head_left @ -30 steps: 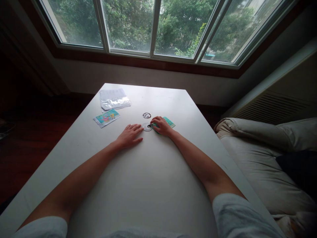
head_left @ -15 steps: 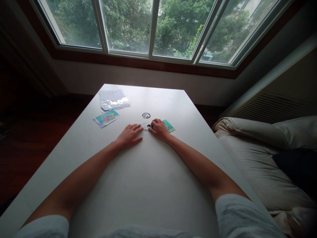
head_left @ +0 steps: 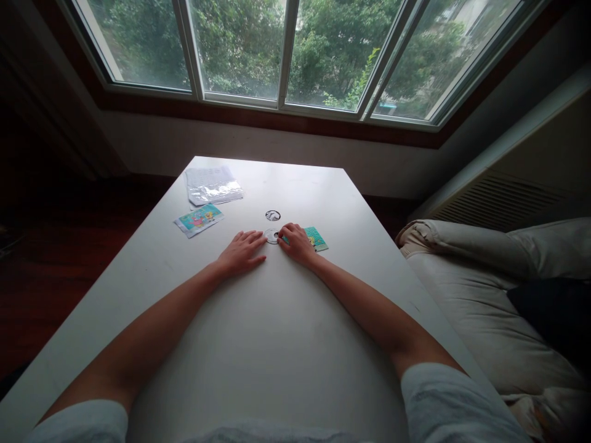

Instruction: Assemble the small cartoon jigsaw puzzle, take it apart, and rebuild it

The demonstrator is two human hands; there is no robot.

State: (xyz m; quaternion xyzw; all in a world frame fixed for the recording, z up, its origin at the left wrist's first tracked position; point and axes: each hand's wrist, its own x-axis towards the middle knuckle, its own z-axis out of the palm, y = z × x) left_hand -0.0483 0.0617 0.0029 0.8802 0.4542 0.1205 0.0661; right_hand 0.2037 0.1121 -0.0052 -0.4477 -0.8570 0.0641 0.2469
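A small pale round disc [head_left: 270,237] lies flat on the white table [head_left: 272,344], with a dark patch at its right edge. My left hand [head_left: 241,251] rests palm down, fingers stretched out, its fingertips at the disc's left rim. My right hand [head_left: 296,242] bends its fingers together over the disc's right edge; what they pinch, if anything, is hidden. Partly under that hand is a green printed card [head_left: 317,238]. Just beyond the disc lies a round black-and-white piece [head_left: 273,216].
Further left lie a colourful cartoon picture card [head_left: 199,219] and a clear plastic sleeve [head_left: 213,186] with paper sheets. A beige sofa [head_left: 462,295] with a dark cushion [head_left: 554,314] stands along the right side. Windows [head_left: 240,49] are beyond the table.
My right hand has shifted very slightly toward me, and the green card under it has slid a little to the right and nearer. My left hand stays in place.
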